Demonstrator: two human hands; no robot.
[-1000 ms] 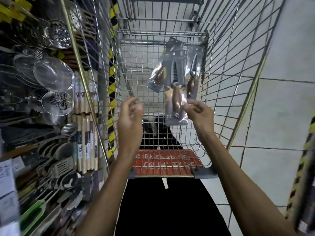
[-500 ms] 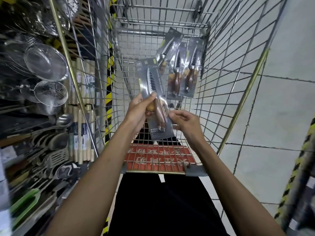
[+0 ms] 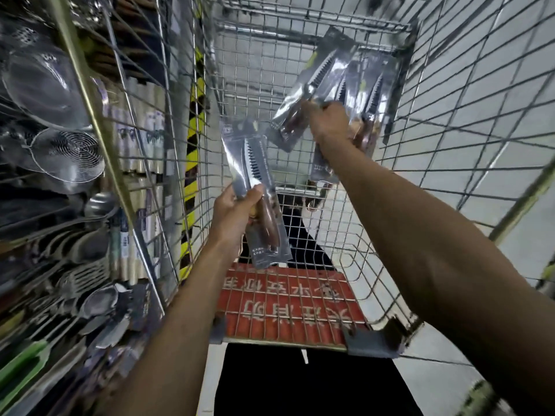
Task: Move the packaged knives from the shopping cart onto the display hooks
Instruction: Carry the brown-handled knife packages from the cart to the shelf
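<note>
My left hand [image 3: 232, 216] grips one packaged knife [image 3: 255, 181], a serrated blade with a brown handle in a silver sleeve, held upright over the near end of the wire shopping cart [image 3: 450, 121]. Farther in, my right hand [image 3: 329, 123] grips a bunch of packaged knives [image 3: 354, 85] that lean against the cart's far right corner. Their lower ends are hidden behind my hand and forearm. No display hook for knives can be made out in the blur.
A rack of hanging kitchen utensils [image 3: 54, 151] fills the left side: strainers, ladles, spatulas, rolling pins. The cart's red child-seat flap [image 3: 285, 301] lies at the near end. A yellow-and-black striped post [image 3: 192, 151] stands behind the cart's left wall. Tiled floor [image 3: 510, 85] lies to the right.
My left hand took one knife package from the bunch and now holds it alone. My right hand let go of it and reached deeper to grip the bunch at the far corner.
</note>
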